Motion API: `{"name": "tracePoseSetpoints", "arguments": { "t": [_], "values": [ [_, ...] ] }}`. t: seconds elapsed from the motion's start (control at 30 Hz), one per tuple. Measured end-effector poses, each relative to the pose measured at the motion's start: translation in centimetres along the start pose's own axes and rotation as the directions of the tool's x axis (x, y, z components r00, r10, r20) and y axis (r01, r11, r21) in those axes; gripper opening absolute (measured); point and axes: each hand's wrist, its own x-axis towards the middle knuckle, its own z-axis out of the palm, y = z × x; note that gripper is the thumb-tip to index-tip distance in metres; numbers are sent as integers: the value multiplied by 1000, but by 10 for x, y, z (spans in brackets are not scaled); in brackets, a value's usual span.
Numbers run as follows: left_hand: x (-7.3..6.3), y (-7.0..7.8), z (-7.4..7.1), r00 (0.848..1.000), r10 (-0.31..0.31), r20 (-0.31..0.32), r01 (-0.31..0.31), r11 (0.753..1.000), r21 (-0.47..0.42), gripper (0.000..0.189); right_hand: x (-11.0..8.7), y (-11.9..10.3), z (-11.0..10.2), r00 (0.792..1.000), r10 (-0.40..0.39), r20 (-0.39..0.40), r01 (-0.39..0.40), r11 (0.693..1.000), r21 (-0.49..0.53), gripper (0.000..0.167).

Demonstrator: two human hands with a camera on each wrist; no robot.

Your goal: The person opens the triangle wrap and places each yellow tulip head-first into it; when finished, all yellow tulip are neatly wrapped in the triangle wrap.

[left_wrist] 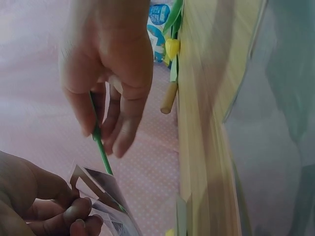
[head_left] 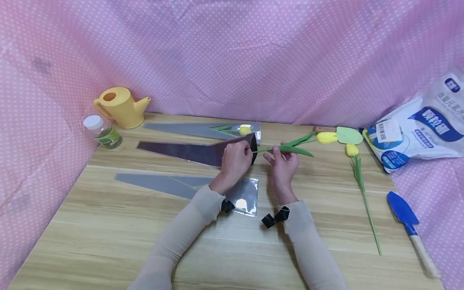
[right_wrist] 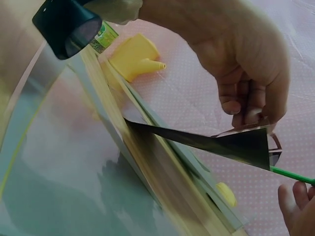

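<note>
Partly hidden stem (head_left: 262,150), partly covered wrapper (head_left: 181,151)

Head: looked fwd/down over table (head_left: 108,241)
L wrist: v. close, faced R
R wrist: v. close, faced L
Wrists: shared grn stem (left_wrist: 103,151)
</note>
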Motion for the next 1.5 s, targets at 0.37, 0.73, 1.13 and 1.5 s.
{"name": "tracePoseSetpoints", "arguments": {
  "t": [0.37,0.73,1.13,1.5],
  "values": [
    [-2,3,-1,1000,11,-9,-11,1000,9,13,1,-6,-4,993,70,97,-56,989,-135,31],
    [-2,4,0,1000,1,-17,-1,1000,13,14,4,-9,-4,1000,2,-7,-2,1000,6,6],
    [-5,6,-1,999,38,-16,-38,999,3,11,-5,-2,4,1000,4,16,-3,996,-93,10],
    [-4,6,0,998,50,-24,-49,999,23,12,-8,-4,4,997,-63,34,68,975,-213,13]
  ]
}}
